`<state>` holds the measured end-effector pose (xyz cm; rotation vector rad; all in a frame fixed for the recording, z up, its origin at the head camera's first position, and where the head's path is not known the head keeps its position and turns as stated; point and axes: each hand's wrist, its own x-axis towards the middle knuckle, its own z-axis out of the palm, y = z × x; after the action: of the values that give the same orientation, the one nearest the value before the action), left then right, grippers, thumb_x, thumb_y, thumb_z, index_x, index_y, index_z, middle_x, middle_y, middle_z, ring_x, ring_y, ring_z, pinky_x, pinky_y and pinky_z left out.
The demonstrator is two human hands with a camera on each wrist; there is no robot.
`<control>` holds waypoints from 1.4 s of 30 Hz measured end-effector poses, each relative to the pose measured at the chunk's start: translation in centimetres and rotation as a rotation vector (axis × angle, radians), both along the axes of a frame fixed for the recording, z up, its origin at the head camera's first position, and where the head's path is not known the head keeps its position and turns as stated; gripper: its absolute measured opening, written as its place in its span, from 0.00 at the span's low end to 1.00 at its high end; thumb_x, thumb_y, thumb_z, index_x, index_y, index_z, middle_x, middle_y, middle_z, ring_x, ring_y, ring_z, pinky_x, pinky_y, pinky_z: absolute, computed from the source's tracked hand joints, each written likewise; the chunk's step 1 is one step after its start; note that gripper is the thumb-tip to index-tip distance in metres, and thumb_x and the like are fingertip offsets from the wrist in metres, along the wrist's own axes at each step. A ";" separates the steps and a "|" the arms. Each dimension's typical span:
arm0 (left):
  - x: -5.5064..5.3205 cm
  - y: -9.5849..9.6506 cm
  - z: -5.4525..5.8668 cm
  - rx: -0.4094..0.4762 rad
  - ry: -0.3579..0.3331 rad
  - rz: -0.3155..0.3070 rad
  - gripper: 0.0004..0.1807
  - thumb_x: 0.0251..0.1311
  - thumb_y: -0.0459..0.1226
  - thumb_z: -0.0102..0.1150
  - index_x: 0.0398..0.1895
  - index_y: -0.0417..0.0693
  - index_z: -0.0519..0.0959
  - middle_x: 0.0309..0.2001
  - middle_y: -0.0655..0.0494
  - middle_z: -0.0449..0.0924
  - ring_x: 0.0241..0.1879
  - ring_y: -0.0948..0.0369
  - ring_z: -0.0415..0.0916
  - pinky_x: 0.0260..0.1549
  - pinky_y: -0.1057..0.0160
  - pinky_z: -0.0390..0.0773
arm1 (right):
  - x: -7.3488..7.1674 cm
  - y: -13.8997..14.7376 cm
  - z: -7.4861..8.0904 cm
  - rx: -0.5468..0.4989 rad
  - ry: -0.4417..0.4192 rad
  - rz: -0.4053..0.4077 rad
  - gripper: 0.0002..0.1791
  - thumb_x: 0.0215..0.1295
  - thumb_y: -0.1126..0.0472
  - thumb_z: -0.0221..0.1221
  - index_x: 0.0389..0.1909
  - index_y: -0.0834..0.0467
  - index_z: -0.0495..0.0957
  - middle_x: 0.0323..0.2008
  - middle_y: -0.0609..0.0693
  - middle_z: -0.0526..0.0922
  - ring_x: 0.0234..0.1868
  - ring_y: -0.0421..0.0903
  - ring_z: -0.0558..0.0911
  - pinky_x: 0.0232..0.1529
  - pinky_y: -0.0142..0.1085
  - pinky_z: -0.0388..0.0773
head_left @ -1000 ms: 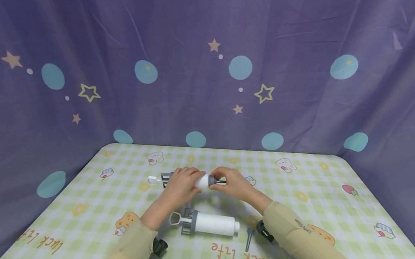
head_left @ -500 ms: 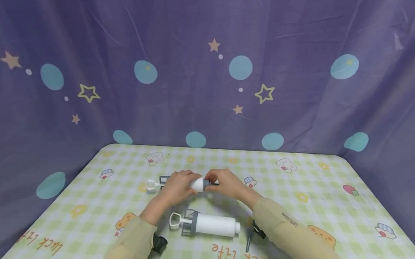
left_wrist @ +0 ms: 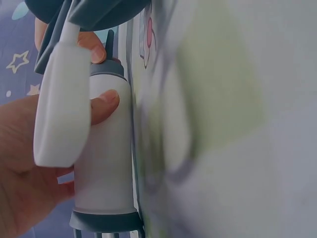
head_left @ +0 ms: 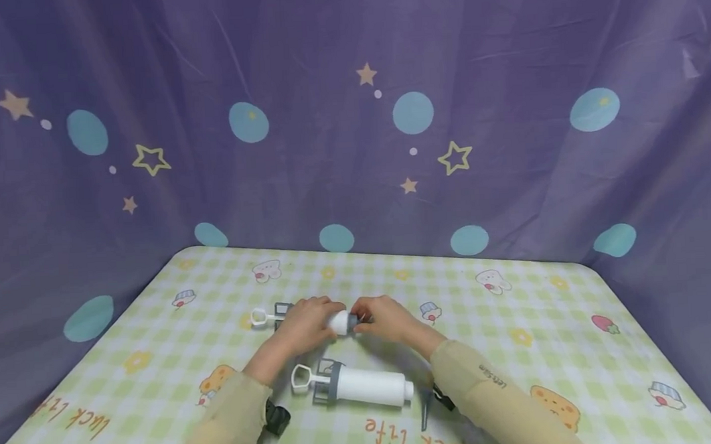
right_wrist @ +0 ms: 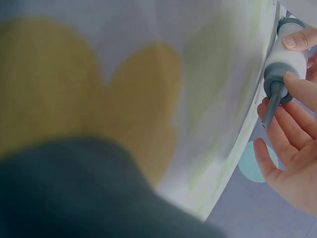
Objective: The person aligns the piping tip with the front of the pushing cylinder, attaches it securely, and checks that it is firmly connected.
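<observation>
A white syringe (left_wrist: pixel 105 163) with a grey end cap (head_left: pixel 353 321) lies sideways over the table, its looped plunger handle (head_left: pixel 263 318) to the left. My left hand (head_left: pixel 308 324) grips the white barrel, thumb across it. At the other end my right hand (head_left: pixel 389 319) holds the grey cap between thumb and fingers. A slim grey nozzle (right_wrist: pixel 272 110) sticks out of that cap, past the right fingers. Nearer me lies a second white syringe (head_left: pixel 370 386), plunger pulled partly out and a white stub at its right end.
A loose grey nozzle (head_left: pixel 425 409) lies right of the second syringe, beside the right sleeve (head_left: pixel 497 389). Dark wrist cameras (head_left: pixel 276 418) sit under both forearms. A checked cloth (head_left: pixel 158 380) covers the table, and a purple curtain (head_left: pixel 329 183) hangs behind it.
Both hands have shifted slightly left and down with the syringe, the right hand more. The right hand has closed further over the cap and nozzle. The second syringe has stayed put.
</observation>
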<state>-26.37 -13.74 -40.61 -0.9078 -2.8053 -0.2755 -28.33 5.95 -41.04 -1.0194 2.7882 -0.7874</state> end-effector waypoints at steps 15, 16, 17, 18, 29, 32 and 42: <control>0.7 0.7 2.0 -0.007 -0.015 0.011 0.24 0.49 0.37 0.64 0.52 0.45 0.75 0.50 0.50 0.76 0.49 0.51 0.73 0.50 0.50 0.69 | 0.8 2.0 2.3 0.035 0.001 -0.011 0.19 0.60 0.58 0.58 0.51 0.60 0.74 0.46 0.53 0.80 0.43 0.47 0.79 0.43 0.39 0.76; 0.9 0.9 2.4 -0.004 -0.015 0.008 0.23 0.50 0.37 0.64 0.52 0.46 0.75 0.50 0.50 0.76 0.49 0.52 0.73 0.51 0.50 0.69 | 0.9 2.4 2.6 0.030 -0.002 -0.015 0.19 0.60 0.58 0.58 0.51 0.60 0.74 0.46 0.53 0.80 0.43 0.47 0.79 0.43 0.39 0.76; 1.1 1.2 2.7 -0.006 -0.021 0.005 0.22 0.51 0.38 0.63 0.52 0.46 0.75 0.50 0.51 0.76 0.50 0.52 0.73 0.52 0.50 0.68 | 1.0 2.8 2.8 0.029 -0.006 -0.019 0.19 0.60 0.58 0.58 0.51 0.61 0.74 0.45 0.53 0.79 0.43 0.47 0.79 0.44 0.39 0.75; 1.3 1.5 3.0 -0.003 -0.026 -0.001 0.22 0.52 0.38 0.63 0.52 0.47 0.75 0.50 0.51 0.76 0.50 0.52 0.73 0.52 0.50 0.68 | 1.1 3.2 2.9 0.031 -0.007 -0.023 0.19 0.60 0.58 0.58 0.50 0.61 0.74 0.45 0.53 0.80 0.43 0.47 0.79 0.44 0.40 0.75; 3.8 5.3 3.0 0.020 -0.054 -0.096 0.17 0.55 0.42 0.60 0.48 0.49 0.78 0.46 0.55 0.77 0.44 0.57 0.75 0.47 0.55 0.72 | 3.1 8.1 2.7 0.046 -0.022 0.022 0.12 0.60 0.61 0.58 0.44 0.60 0.76 0.37 0.51 0.81 0.37 0.44 0.79 0.38 0.37 0.76; 4.3 6.6 2.4 0.001 -0.065 -0.130 0.16 0.56 0.43 0.59 0.48 0.50 0.78 0.45 0.57 0.78 0.44 0.59 0.76 0.47 0.58 0.73 | 3.6 9.3 2.5 0.043 -0.039 0.039 0.12 0.60 0.62 0.58 0.43 0.60 0.76 0.37 0.50 0.81 0.37 0.44 0.79 0.39 0.39 0.77; 6.2 10.0 1.7 -0.055 -0.061 -0.244 0.16 0.57 0.45 0.57 0.48 0.54 0.78 0.43 0.61 0.79 0.42 0.64 0.76 0.47 0.61 0.73 | 5.2 11.9 1.6 0.045 -0.126 0.055 0.12 0.59 0.56 0.59 0.43 0.56 0.78 0.36 0.42 0.80 0.36 0.38 0.78 0.38 0.36 0.76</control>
<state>-20.16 -3.71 -38.94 -1.2770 -2.7679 -0.2641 -23.08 17.89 -39.48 -0.9979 2.6486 -0.7508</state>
